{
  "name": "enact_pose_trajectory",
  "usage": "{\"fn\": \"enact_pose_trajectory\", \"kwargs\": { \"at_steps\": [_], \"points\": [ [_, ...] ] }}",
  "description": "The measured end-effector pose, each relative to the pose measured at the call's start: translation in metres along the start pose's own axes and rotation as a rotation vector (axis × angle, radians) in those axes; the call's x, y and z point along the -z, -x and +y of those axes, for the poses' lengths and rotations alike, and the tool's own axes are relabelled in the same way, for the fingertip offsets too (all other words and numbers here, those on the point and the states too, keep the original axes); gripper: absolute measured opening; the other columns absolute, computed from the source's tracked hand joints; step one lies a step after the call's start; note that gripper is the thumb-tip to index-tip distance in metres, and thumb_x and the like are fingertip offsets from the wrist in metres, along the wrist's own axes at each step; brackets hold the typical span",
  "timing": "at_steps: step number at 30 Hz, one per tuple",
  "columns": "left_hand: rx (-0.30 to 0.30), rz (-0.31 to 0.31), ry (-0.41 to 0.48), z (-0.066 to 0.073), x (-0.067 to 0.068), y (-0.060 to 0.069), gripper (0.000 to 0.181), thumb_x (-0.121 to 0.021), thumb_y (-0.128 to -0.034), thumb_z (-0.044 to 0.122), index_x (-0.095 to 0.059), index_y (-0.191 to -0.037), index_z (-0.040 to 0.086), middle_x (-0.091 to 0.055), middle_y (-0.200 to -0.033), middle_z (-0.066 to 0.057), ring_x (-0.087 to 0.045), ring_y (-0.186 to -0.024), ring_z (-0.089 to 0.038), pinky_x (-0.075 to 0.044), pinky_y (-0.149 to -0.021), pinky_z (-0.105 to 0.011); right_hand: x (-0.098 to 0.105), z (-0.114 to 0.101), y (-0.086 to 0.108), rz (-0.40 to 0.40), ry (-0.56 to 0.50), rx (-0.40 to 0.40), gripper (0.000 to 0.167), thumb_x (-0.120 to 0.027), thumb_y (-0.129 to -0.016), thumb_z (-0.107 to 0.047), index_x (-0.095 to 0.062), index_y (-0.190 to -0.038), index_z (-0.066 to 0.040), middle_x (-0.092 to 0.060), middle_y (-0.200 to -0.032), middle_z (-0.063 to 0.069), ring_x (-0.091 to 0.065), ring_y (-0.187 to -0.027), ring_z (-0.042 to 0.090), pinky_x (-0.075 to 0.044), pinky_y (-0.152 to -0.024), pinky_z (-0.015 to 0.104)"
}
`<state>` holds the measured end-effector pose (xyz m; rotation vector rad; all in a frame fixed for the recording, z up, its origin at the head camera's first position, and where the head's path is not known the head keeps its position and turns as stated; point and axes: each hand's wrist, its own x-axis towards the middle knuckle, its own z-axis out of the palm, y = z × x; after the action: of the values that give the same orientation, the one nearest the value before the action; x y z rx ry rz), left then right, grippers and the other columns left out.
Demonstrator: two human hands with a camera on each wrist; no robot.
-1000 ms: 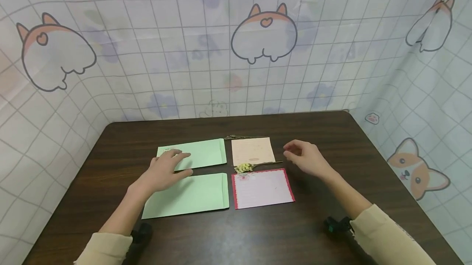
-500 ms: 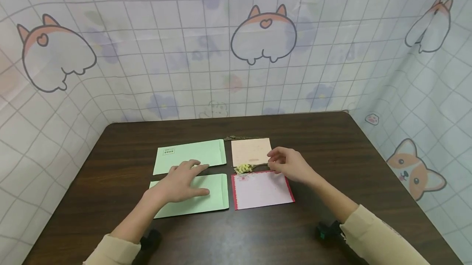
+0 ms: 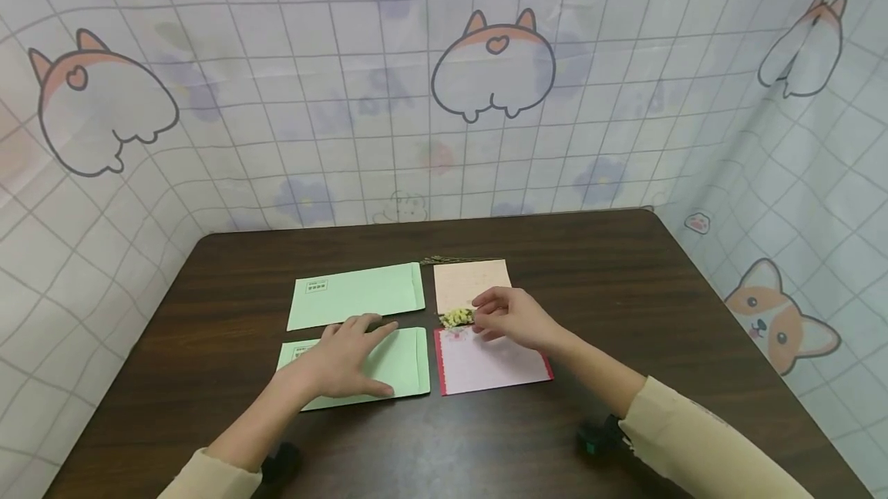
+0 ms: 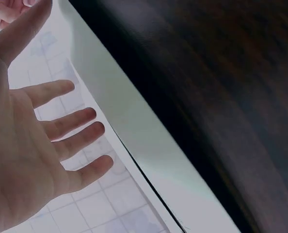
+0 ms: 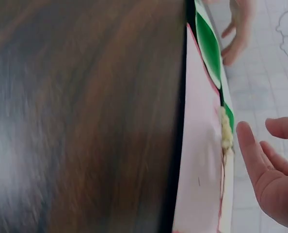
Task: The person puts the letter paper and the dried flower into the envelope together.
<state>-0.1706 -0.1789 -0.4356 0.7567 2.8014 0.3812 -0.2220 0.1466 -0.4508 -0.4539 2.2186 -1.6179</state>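
My left hand (image 3: 340, 360) hovers with spread fingers over the nearer green envelope (image 3: 412, 356). In the left wrist view its fingers (image 4: 81, 121) are apart and hold nothing. Just beyond lies a second green envelope (image 3: 364, 295) with a small printed box. My right hand (image 3: 516, 321) is over the red-bordered sheet of paper (image 3: 486, 368), close beside a yellow dried flower (image 3: 454, 318). The right wrist view shows a gap between its thumb and fingers, and the dried flower (image 5: 225, 128) apart from them. The flower's stem is hidden behind the hand in the head view.
A peach-coloured card (image 3: 468, 275) lies beyond the flower, with a thin dried sprig (image 3: 451, 259) along its far edge. Everything rests on a dark wooden table (image 3: 444, 445). A patterned curtain (image 3: 388, 136) hangs behind and at both sides.
My right hand has moved left from beside the papers to the yellow flower. The left hand has come nearer and to the right, from the far envelope to the nearer one.
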Motion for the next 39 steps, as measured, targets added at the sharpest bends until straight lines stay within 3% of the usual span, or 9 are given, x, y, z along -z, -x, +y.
{"fn": "enact_pose_trajectory", "kwargs": {
  "at_steps": [10, 19, 24, 30, 39],
  "points": [
    [-0.003, -0.032, -0.013, -0.002, -0.005, 0.002, 0.110, -0.089, -0.0741, 0.054, -0.038, -0.159, 0.009, -0.038, -0.155, -0.021, -0.038, -0.141, -0.041, -0.033, -0.104, -0.066, -0.030, -0.003, -0.004, -0.038, -0.201, -0.063, 0.039, -0.066, -0.097, 0.000, -0.053, -0.130, 0.015, -0.067, -0.115, 0.029, -0.072, -0.099, 0.036, -0.060, -0.082, 0.045],
    [0.014, -0.080, -0.045, -0.001, -0.009, 0.001, 0.114, -0.093, -0.0707, 0.052, -0.037, -0.159, 0.006, -0.036, -0.157, -0.019, -0.035, -0.142, -0.038, -0.032, -0.105, -0.064, -0.053, -0.001, -0.006, -0.117, -0.185, -0.047, 0.039, -0.067, -0.096, -0.001, -0.055, -0.129, 0.015, -0.068, -0.113, 0.026, -0.073, -0.098, 0.034, -0.060, -0.083, 0.041],
    [0.022, -0.065, -0.055, -0.001, -0.010, 0.000, 0.113, -0.092, -0.0713, 0.052, -0.039, -0.157, 0.004, -0.038, -0.156, -0.018, -0.037, -0.141, -0.038, -0.034, -0.103, -0.062, -0.061, 0.001, -0.009, -0.151, -0.175, -0.044, 0.035, -0.066, -0.097, -0.001, -0.057, -0.127, 0.016, -0.070, -0.111, 0.025, -0.073, -0.097, 0.035, -0.060, -0.083, 0.039],
    [0.029, -0.061, -0.049, -0.001, -0.009, -0.001, 0.113, -0.091, -0.0719, 0.054, -0.038, -0.157, 0.002, -0.038, -0.156, -0.018, -0.037, -0.141, -0.037, -0.035, -0.103, -0.061, -0.064, -0.003, -0.011, -0.205, -0.219, -0.096, 0.033, -0.063, -0.100, -0.001, -0.056, -0.127, 0.015, -0.071, -0.109, 0.022, -0.073, -0.097, 0.030, -0.060, -0.084, 0.038],
    [0.015, -0.038, -0.017, -0.002, -0.009, -0.002, 0.113, -0.090, -0.0735, 0.054, -0.037, -0.158, 0.001, -0.038, -0.156, -0.018, -0.036, -0.141, -0.038, -0.034, -0.104, -0.063, -0.071, 0.002, -0.017, -0.203, -0.270, -0.131, 0.030, -0.066, -0.097, 0.002, -0.059, -0.123, 0.015, -0.074, -0.101, 0.021, -0.075, -0.089, 0.026, -0.060, -0.081, 0.037]
  ]
}}
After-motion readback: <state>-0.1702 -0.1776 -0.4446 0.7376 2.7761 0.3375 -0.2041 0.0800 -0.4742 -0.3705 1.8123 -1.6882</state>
